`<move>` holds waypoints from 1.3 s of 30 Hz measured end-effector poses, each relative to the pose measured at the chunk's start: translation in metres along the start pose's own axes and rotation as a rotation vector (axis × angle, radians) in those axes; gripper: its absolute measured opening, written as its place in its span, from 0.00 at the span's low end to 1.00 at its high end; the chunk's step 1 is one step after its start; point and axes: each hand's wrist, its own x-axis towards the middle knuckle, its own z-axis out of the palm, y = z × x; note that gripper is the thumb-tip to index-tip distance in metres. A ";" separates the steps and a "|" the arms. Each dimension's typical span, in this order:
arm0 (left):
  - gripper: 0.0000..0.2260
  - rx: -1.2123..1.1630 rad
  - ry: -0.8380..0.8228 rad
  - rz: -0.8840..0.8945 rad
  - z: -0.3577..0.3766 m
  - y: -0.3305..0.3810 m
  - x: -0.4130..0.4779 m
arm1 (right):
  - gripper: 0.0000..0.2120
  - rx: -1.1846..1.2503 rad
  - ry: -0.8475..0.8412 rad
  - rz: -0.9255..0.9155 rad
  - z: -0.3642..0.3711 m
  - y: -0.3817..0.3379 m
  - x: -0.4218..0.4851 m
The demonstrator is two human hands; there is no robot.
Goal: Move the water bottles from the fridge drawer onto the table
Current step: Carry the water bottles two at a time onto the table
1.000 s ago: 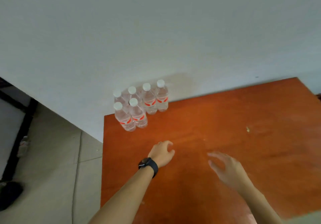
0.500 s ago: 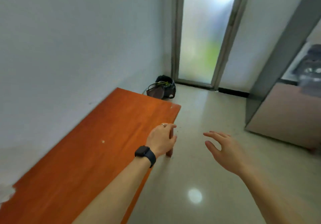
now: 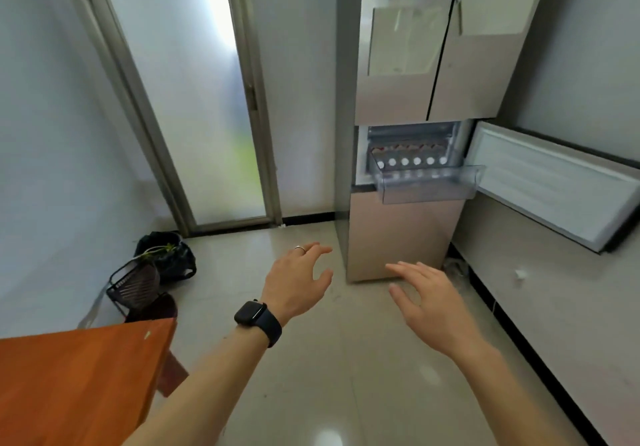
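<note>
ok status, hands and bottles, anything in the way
Left hand and right hand open, empty, out over the floor. Water bottles upright in the pulled-out fridge drawer, none on the visible table corner. No obstacle seen on the floor ahead.

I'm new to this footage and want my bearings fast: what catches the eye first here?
The clear fridge drawer, pulled out at mid-height of the tall fridge right of centre, shows a row of white-capped water bottles. In the foreground, the left hand and right hand are held out over the floor, both open and holding nothing. A corner of the orange table sits at lower left.
</note>
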 end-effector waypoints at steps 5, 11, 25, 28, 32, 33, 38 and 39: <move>0.20 -0.038 -0.037 0.075 0.039 0.018 0.123 | 0.19 -0.012 0.046 0.077 -0.018 0.065 0.087; 0.19 -0.080 -0.111 0.135 0.078 0.046 0.254 | 0.21 -0.022 0.068 0.159 -0.037 0.142 0.182; 0.20 -0.102 -0.212 0.174 0.183 0.101 0.498 | 0.20 -0.011 0.037 0.235 -0.054 0.319 0.375; 0.20 -0.111 -0.213 0.125 0.213 0.115 0.557 | 0.20 0.022 -0.002 0.235 -0.054 0.370 0.432; 0.20 -0.168 -0.289 0.008 0.255 0.135 0.622 | 0.21 0.081 -0.096 0.218 -0.058 0.432 0.498; 0.20 -0.196 -0.307 -0.026 0.265 0.140 0.636 | 0.21 0.096 -0.123 0.216 -0.058 0.445 0.512; 0.21 -0.353 -0.405 -0.189 0.316 0.153 0.697 | 0.19 0.112 -0.142 0.212 -0.053 0.494 0.581; 0.21 -0.367 -0.417 -0.214 0.325 0.154 0.709 | 0.18 0.105 -0.145 0.208 -0.050 0.501 0.594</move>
